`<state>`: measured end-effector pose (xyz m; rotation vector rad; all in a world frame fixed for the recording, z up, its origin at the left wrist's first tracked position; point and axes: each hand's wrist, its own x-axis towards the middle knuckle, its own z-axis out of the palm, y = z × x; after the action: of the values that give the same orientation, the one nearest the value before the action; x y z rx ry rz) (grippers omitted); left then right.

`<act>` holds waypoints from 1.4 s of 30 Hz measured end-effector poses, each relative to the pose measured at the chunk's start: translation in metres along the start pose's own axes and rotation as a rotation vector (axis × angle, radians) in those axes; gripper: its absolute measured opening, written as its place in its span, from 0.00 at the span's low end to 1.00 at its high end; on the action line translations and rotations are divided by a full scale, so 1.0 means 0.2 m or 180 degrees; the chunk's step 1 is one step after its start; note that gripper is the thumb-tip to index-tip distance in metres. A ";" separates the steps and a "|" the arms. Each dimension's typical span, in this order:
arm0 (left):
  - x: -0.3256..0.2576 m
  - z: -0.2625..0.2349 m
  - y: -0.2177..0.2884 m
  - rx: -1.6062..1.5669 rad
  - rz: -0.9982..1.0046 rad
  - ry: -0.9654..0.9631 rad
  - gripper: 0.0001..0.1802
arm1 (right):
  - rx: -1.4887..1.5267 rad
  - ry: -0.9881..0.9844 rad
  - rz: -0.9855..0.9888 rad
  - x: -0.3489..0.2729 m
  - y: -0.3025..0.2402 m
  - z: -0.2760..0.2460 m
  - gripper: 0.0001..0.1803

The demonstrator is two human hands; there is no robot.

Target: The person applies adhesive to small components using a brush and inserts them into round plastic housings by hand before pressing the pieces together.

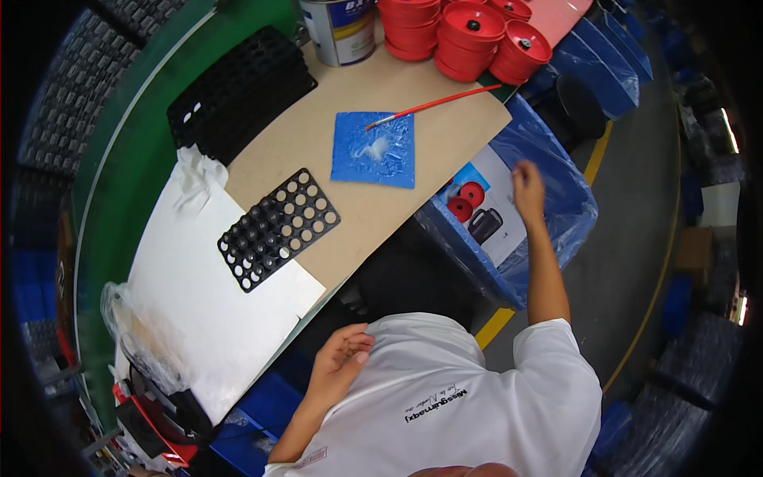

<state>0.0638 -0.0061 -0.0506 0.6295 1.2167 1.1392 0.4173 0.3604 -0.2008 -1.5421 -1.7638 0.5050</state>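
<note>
My right hand [528, 184] reaches out over a blue bin [574, 208] lined with blue plastic, to the right of the table. It hovers above a white sheet [501, 208] lying in the bin, next to red round parts [466, 201] and a black part [485, 224]. Nothing shows in this hand, and it is slightly blurred. My left hand [343, 356] rests against my white shirt [461, 397] at the waist, fingers loosely bent and holding nothing. A black perforated tray [278, 229] lies on the table ahead of it.
A brown board [413, 191] carries a blue square sheet [373, 149] with a white smear and a red-handled brush [437, 103]. Behind stand a paint can [342, 30], stacked red discs [469, 32] and stacked black trays [242, 91]. A white sheet [199, 302] and a plastic bag [139, 334] lie at left.
</note>
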 end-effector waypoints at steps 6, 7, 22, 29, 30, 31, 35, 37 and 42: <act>-0.01 0.00 -0.02 0.0488 -0.0172 -0.0022 0.23 | -0.0903 -0.3407 -0.0382 -0.39 0.64 0.48 0.24; -0.01 0.01 0.03 0.0590 -0.0104 -0.0065 0.24 | -0.1024 -0.3570 -0.0286 -0.40 0.64 0.48 0.23; -0.07 0.03 -0.05 0.0551 0.1052 -0.0152 0.23 | -0.0814 -0.3042 -0.0626 -0.09 -0.31 0.41 0.14; 0.02 0.14 -0.10 0.0304 0.1413 -0.0166 0.15 | -0.0591 -0.3127 -0.0727 -0.18 -0.63 0.09 0.10; 0.04 0.15 -0.11 0.0289 0.1428 -0.0177 0.15 | -0.0589 -0.3148 -0.0708 -0.18 -0.64 0.04 0.10; 0.06 0.17 -0.12 0.0042 0.1225 -0.0200 0.15 | -0.0610 -0.3188 -0.0694 -0.20 -0.65 -0.02 0.09; 0.09 0.20 -0.16 -0.0162 0.0928 -0.0228 0.16 | -0.0711 -0.3357 -0.0602 -0.20 -0.70 -0.29 0.07; 0.08 0.22 -0.14 -0.0179 0.1001 -0.0208 0.17 | -0.0740 -0.3445 -0.0615 -0.18 -0.76 -0.40 0.06; 0.07 0.17 -0.07 -0.0088 0.0875 -0.0544 0.50 | 0.1187 -0.3891 -0.2683 -0.16 -0.99 -0.40 0.11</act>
<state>0.0997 0.0080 -0.0583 0.8745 0.9874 1.2988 0.3425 0.2766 -0.0176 -0.0021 -2.6986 1.3626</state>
